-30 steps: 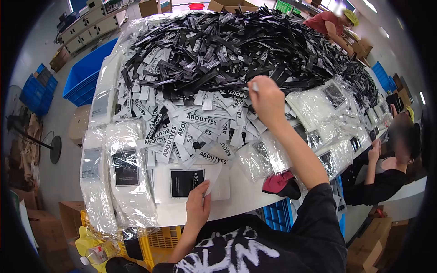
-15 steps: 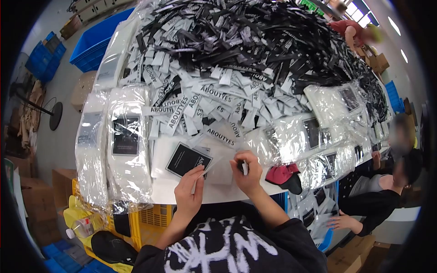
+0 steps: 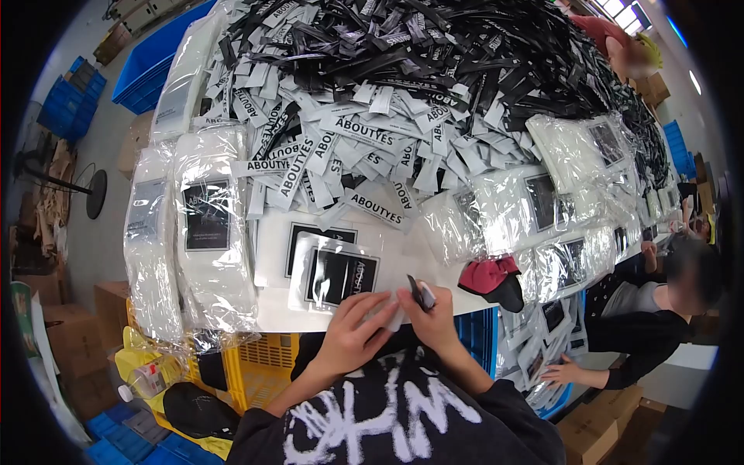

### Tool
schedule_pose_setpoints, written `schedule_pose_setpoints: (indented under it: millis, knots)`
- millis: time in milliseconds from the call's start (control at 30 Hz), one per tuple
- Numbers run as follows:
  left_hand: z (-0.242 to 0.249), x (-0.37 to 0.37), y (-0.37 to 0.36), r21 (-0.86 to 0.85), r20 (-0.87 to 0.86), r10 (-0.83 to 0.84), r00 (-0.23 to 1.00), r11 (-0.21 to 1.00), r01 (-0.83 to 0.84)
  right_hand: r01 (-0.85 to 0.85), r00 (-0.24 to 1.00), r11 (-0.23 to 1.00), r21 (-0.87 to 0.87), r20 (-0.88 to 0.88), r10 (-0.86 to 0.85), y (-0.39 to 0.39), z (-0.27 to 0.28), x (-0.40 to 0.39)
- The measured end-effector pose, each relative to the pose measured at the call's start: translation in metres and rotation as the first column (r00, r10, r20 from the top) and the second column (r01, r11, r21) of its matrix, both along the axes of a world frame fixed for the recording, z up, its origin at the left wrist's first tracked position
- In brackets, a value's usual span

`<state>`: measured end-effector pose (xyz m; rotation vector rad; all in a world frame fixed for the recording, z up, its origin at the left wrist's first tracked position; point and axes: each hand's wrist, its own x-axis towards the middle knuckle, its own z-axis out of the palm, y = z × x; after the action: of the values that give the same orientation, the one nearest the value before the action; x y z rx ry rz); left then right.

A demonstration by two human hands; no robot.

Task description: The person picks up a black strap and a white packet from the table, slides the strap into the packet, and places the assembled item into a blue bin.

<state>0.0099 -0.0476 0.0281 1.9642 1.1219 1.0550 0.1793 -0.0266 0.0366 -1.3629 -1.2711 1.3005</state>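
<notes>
Now that left hand point(image 3: 353, 332) has neared right hand point(image 3: 435, 319), left grips clear pouch point(image 3: 341, 275), 11 o'clock, beside right's pinched dark strip point(image 3: 416, 291).

Recorded matt white and faintly shiny black in label pile point(image 3: 380, 132). Left of label pile: glossy, crinkled clear plastic on bag stack point(image 3: 213, 240). Nearer than label pile: smooth plastic on printed bag point(image 3: 339, 271), cloth on red-and-black bundle point(image 3: 492, 280).
</notes>
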Motion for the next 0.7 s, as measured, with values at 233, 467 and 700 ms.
schedule_pose_setpoints:
  millis: [233, 467, 700]
  knots:
    - [0.012, -0.008, -0.003, -0.607, 0.201, 0.215, 0.956, 0.793, -0.050, -0.447, 0.892, 0.864, 0.233, 0.187, 0.411, 0.008, 0.011, -0.004]
    - [0.017, 0.002, 0.009, -0.589, 0.337, 0.352, 0.873, 0.802, -0.097, -0.439, 0.877, 0.846, 0.303, 0.347, 0.331, 0.009, 0.018, -0.009]
    - [0.028, -0.006, 0.017, -0.346, 0.114, 0.147, 0.983, 0.933, -0.100, -0.523, 0.826, 0.770, 0.365, 0.441, 0.351, 0.015, 0.018, -0.014]
